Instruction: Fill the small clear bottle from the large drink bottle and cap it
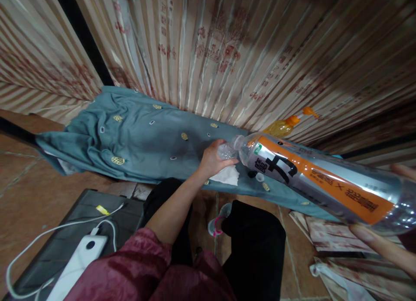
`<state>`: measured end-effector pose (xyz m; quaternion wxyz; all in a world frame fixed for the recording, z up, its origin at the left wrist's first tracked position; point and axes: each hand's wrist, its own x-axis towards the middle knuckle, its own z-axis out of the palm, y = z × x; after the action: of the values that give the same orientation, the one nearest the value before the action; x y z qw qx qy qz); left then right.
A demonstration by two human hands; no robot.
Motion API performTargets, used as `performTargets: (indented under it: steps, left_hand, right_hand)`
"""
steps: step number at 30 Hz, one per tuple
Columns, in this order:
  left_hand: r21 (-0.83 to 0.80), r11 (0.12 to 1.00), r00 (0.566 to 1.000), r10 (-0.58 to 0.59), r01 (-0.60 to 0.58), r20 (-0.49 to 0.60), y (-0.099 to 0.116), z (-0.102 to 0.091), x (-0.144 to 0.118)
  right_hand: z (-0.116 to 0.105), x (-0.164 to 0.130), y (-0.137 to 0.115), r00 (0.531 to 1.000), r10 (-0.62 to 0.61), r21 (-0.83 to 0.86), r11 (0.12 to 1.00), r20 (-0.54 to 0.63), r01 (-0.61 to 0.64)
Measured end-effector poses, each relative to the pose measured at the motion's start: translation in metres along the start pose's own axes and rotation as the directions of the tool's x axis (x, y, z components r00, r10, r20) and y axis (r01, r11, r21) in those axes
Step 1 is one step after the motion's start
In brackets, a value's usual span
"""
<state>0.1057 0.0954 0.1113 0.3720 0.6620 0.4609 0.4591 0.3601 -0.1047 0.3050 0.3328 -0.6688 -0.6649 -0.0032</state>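
My left hand (211, 160) is closed round a small clear plastic container (226, 151), held just above the cloth. At the right edge, my right hand (381, 245) is partly out of view, its fingers on the underside of a large clear plastic bottle (312, 175) with an orange and silver label. The bottle lies tipped over, its neck pointing left and meeting the small container's opening. Whether liquid passes between them I cannot tell. A white tissue (229, 175) lies under my left hand. Beside it are a small black piece (251, 174) and a small whitish cap (260, 177).
A teal cloth (156, 136) with pineapple prints covers the long narrow surface. Behind the large bottle stands an orange-topped pump bottle (282, 127). Pleated curtains (195, 45) hang at the back. A white power bank (79, 266) with cables lies on a dark box (61, 236).
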Motion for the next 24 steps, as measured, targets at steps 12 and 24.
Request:
performTargets:
  steps: [12, 24]
  left_hand:
    - [-0.007, 1.000, 1.000, 0.007, -0.007, 0.008, -0.002, 0.000, 0.000]
    - [0.027, 1.000, 1.000, 0.005, -0.005, -0.014, -0.004, 0.000, -0.001]
  right_hand:
    - [-0.003, -0.001, -0.001, 0.999, 0.042, -0.015, 0.999, 0.010, -0.042]
    - [-0.002, 0.019, 0.000, 0.979, -0.203, -0.103, 0.973, 0.029, 0.205]
